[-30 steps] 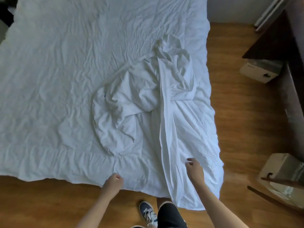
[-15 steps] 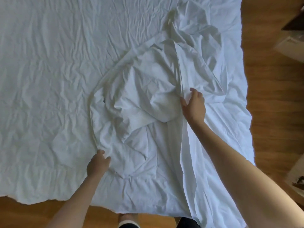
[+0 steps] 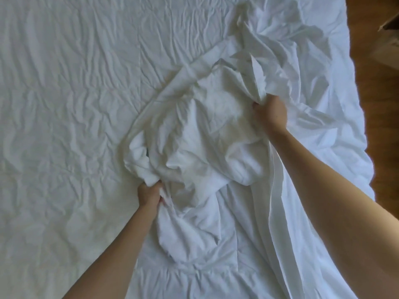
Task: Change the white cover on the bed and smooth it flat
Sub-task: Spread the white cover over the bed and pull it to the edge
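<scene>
Bed: a wide spread of wrinkled white quilt [image 3: 64, 126] fills almost the whole head view, running off the top, left and bottom edges.
White cover: the white cover [image 3: 207, 134] lies bunched in a rumpled heap on the quilt, right of centre; from the heap a long folded band of it runs down toward the bottom right, and flatter creased cloth spreads out to the bed's right edge.
Floor: a strip of brown wooden floor [image 3: 384, 104] shows along the right side, beside the edge of the bed.
Box: part of a cardboard box [image 3: 388, 42] sits on the floor at the upper right, cut off by the frame.
Right hand: the right hand [image 3: 269, 114] is at the heap's upper right side, fingers curled tight around a gathered peak of the cover; the forearm reaches in from the lower right.
Left hand: the left hand [image 3: 150, 195] is at the heap's lower left edge, fingers closed around a bunched fold of the cover; the fingertips are hidden in the cloth.
</scene>
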Demonstrator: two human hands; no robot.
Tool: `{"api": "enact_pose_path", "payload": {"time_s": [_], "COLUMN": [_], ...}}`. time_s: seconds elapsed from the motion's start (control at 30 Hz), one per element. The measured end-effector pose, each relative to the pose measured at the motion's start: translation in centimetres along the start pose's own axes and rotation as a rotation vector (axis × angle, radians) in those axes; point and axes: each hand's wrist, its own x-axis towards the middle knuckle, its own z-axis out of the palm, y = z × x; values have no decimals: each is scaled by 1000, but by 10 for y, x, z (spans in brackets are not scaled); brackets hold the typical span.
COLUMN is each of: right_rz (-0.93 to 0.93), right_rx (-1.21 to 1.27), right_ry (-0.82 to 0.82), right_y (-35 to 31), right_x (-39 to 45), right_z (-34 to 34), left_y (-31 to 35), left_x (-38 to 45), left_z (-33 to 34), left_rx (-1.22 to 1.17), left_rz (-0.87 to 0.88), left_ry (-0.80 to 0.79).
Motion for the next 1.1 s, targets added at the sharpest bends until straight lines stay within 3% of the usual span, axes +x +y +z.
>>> {"api": "enact_pose_path", "payload": {"time_s": [0.17,0.4,0.47,0.53,0.6,0.7,0.77,0.83,0.9,0.93,1.03,1.1], "right_rz": [-203,-548,-605,-740,-913,-1027,-943,-857,-765,-711,-598,-577], "right_rx": [244,462,577,580,480,169,-29,-98,-89,-63,-21,-76], "right_ry": [138,401,435,365,212,-57,-312,-452,-462,-433,-273,-227], "right_y": [-37,-104,-119,-130,-127,-98,-71,-43,-21,-11,12,24], "right_x": [-14,-60,-80,-102,-127,-171,-205,-237,-263,-271,-285,-292], "right_z": [-58,-175,-202,-206,-178,-92,-30,20,48,57,73,77], "left_y": [112,394,424,420,382,297,246,198,153,132,97,89], "left_x": [-7,-73,-65,-45,-35,-63,-90,-108,-110,-105,-89,-87], "left_z": [8,-22,-47,-67,-75,-48,-16,10,28,33,30,18], "left_rx": [65,-68,-15,129,279,256,318,493,683,766,934,843], "left_rz": [266,960,900,633,506,576,585,598,572,573,712,753], "left_ry": [-24,-94,-158,-71,31,-132,-284,-431,-527,-498,-188,-45]}}
